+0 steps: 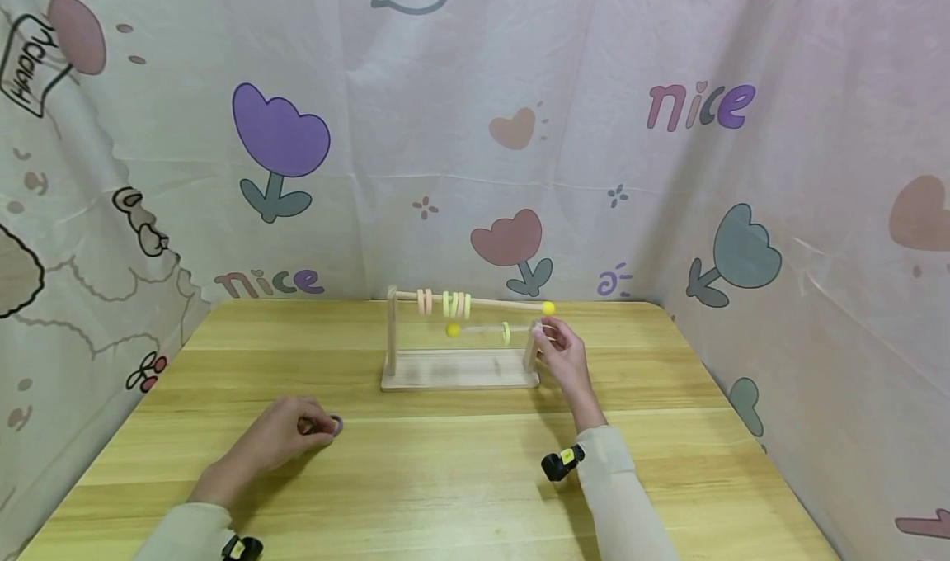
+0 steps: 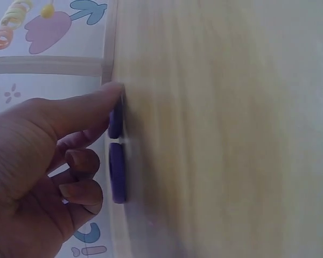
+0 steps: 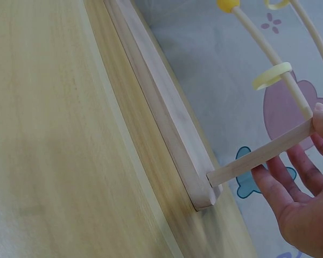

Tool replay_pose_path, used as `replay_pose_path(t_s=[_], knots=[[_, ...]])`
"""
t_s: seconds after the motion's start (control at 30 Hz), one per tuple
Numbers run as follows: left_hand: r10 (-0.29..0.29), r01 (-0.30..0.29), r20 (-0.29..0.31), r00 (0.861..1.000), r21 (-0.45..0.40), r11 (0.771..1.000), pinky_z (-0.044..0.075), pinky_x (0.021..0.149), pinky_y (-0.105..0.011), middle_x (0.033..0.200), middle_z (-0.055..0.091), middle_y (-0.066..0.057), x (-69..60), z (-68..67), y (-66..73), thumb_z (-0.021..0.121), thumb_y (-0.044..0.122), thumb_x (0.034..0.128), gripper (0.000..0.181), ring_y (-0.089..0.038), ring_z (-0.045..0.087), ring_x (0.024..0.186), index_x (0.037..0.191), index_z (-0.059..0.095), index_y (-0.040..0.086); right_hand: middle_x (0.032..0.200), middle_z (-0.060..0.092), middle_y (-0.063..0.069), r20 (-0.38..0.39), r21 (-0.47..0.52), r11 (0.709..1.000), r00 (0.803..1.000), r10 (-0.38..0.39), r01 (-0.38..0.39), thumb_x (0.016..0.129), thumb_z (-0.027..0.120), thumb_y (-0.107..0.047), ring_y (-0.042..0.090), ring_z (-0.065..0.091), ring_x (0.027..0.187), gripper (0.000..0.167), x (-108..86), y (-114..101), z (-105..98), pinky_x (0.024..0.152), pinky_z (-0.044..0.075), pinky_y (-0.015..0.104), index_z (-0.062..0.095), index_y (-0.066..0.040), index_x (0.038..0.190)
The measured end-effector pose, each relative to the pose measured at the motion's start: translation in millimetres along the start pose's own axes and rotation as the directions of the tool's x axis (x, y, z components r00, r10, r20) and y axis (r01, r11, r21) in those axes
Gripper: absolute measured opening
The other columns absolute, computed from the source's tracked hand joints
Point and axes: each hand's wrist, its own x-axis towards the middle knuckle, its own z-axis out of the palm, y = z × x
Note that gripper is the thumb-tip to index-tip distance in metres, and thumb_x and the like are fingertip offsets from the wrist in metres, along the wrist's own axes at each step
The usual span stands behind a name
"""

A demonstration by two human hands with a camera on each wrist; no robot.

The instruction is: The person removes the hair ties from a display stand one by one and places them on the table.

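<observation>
My left hand (image 1: pixel 285 435) pinches a purple ring (image 1: pixel 337 425) low over the left part of the table. Edge-on in the left wrist view, purple shows as two pieces (image 2: pixel 117 172) with a narrow gap; whether this is one ring or two I cannot tell. My right hand (image 1: pixel 566 359) grips the short right post (image 3: pixel 264 153) of a wooden ring stand (image 1: pixel 460 370) near its top. From that post a lower rod (image 3: pixel 269 54) runs left with one pale yellow ring (image 1: pixel 506 333) on it. Several peach and yellow-green rings (image 1: pixel 456 304) hang on the upper rod (image 1: pixel 505 304).
Yellow balls cap the upper rod (image 1: pixel 548 308) and the lower rod (image 1: pixel 453 330). A tall left post (image 1: pixel 392 330) carries the upper rod. The wooden table (image 1: pixel 445 478) ends at a printed cloth backdrop (image 1: pixel 416 132), which also hangs at both sides.
</observation>
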Motion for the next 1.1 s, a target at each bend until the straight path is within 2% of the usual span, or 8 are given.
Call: replay_pose_path(t_s=[0.1,0.17,0.23,0.33,0.47,0.7,0.93,1.1], knots=[[-0.040,0.040,-0.011,0.999,-0.008,0.999,0.047,0.062,-0.020,0.089,0.072,0.008,0.5,-4.2,4.5,0.085,0.021,0.0837,0.013,0.001,0.051,0.071,0.095,0.081,0.017,0.132,0.062,0.025,0.004,0.001,1.000,1.000,-0.004,0.004,0.104,0.063,-0.014,0.028,0.066,0.114,0.038,-0.2,1,0,0.095,0.061,0.040,0.058,-0.001,0.139],[-0.045,0.044,-0.044,0.998,-0.014,0.999,0.047,0.061,-0.020,0.092,0.074,0.006,2.2,-7.8,7.7,0.086,0.021,0.0834,0.015,0.001,0.050,0.069,0.096,0.080,0.017,0.131,0.063,0.025,0.002,0.002,1.000,1.000,-0.008,0.008,0.103,0.063,-0.013,0.026,0.066,0.112,0.037,0.6,1,0,0.092,0.062,0.037,0.059,-0.002,0.138],[-0.019,0.018,-0.082,0.996,-0.016,1.000,0.044,0.056,-0.020,0.092,0.075,0.003,4.5,-11.1,10.7,0.086,0.019,0.0833,0.015,0.000,0.047,0.065,0.096,0.080,0.015,0.130,0.064,0.024,-0.001,-0.002,1.000,1.000,-0.012,0.012,0.103,0.064,-0.013,0.023,0.067,0.109,0.036,0.9,1,0,0.090,0.062,0.035,0.060,-0.002,0.137],[0.049,-0.050,-0.142,0.989,-0.003,0.999,0.040,0.053,-0.020,0.091,0.075,-0.001,8.2,-13.5,14.6,0.087,0.011,0.0807,0.017,0.002,0.042,0.062,0.096,0.080,0.010,0.130,0.064,0.024,-0.005,-0.001,1.000,1.000,-0.011,0.011,0.103,0.064,-0.013,0.022,0.067,0.108,0.036,1.4,0,0,0.089,0.062,0.034,0.060,-0.002,0.137],[0.110,-0.109,-0.174,0.979,0.014,0.994,0.039,0.053,-0.019,0.088,0.075,-0.002,13.2,-11.8,20.5,0.087,0.006,0.0780,0.020,0.005,0.040,0.062,0.096,0.080,0.009,0.132,0.063,0.024,0.000,-0.007,1.000,1.000,-0.003,0.003,0.103,0.063,-0.014,0.026,0.066,0.112,0.039,1.1,0,0,0.095,0.061,0.040,0.058,-0.002,0.140],[0.128,-0.134,-0.143,0.981,-0.029,0.991,0.039,0.054,-0.019,0.092,0.076,-0.006,23.2,-1.1,29.7,0.085,0.006,0.0815,0.018,0.004,0.041,0.061,0.098,0.080,0.007,0.137,0.061,0.026,0.016,0.001,1.000,1.000,0.018,-0.018,0.104,0.062,-0.014,0.035,0.064,0.121,0.040,-1.7,-4,-1,0.101,0.058,0.047,0.056,-0.003,0.142],[0.127,-0.136,-0.126,0.984,-0.070,0.988,0.040,0.056,-0.019,0.093,0.076,-0.006,39.0,13.8,41.6,0.083,0.008,0.0848,0.017,0.002,0.043,0.063,0.101,0.079,0.007,0.135,0.063,0.026,0.002,-0.012,1.000,1.000,-0.001,0.001,0.104,0.062,-0.014,0.026,0.066,0.113,0.040,-0.5,0,-1,0.095,0.061,0.042,0.057,-0.002,0.141],[0.083,-0.092,-0.081,0.993,-0.114,0.989,0.041,0.055,-0.019,0.095,0.076,-0.006,51.3,23.0,53.2,0.081,0.009,0.0874,0.018,-0.001,0.044,0.062,0.105,0.079,0.006,0.135,0.063,0.027,0.002,-0.012,1.000,1.000,0.000,0.000,0.104,0.062,-0.015,0.025,0.067,0.112,0.039,-0.4,0,0,0.094,0.061,0.039,0.057,-0.002,0.141]])
